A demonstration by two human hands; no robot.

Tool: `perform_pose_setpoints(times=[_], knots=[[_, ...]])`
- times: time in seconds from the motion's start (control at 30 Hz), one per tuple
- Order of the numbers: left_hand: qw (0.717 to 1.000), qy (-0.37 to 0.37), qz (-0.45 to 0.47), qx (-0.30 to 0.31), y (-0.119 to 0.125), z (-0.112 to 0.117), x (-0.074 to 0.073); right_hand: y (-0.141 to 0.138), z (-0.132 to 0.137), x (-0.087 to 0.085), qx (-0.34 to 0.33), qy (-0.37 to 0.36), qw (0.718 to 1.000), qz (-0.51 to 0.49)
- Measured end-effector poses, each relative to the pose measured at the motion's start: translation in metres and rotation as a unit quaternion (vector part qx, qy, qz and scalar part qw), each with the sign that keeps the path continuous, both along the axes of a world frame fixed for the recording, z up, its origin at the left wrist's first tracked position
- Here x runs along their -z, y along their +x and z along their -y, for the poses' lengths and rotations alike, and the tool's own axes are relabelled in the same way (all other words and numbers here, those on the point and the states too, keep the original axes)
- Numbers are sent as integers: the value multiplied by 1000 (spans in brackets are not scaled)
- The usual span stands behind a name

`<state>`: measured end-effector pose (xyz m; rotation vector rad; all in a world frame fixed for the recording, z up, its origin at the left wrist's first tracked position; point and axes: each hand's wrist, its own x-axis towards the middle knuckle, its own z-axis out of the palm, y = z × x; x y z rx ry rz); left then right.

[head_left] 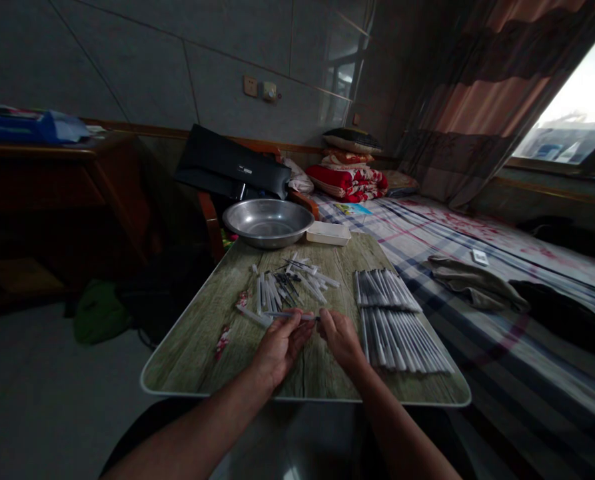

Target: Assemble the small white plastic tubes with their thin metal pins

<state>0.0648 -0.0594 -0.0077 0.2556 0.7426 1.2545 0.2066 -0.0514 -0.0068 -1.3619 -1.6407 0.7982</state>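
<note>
Over the near middle of the table, my left hand point(283, 343) is closed around a slim whitish pen point(297, 316) lying sideways. My right hand point(341, 333) pinches the pen's dark right end between thumb and finger. Just beyond my hands lies a loose pile of translucent pen parts point(272, 291) mixed with thin dark pieces point(288, 283). To the right, many pens point(402, 340) lie side by side in a near row, with a second row point(384, 289) behind it. My fingers hide part of the held pen.
The wood-patterned table point(192, 367) has a pale rim. At its far end are a metal basin point(270, 223) and a white box point(328, 233). Red-and-white crumpled scraps point(222, 342) lie on the left. A bed point(477, 240) adjoins the right side; a wooden desk point(52, 173) stands left.
</note>
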Motion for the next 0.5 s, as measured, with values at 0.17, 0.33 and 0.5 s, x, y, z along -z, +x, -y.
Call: perform_pose_setpoints(times=[0.17, 0.33, 0.5], knots=[[1000, 1, -3, -12, -5, -1, 2, -1, 1, 1, -37, 11, 998, -41], [1000, 1, -10, 2, -6, 0, 1, 0, 5, 0, -42, 6, 998, 34], [1000, -6, -15, 16, -8, 1, 0, 2, 5, 2, -65, -18, 998, -6]])
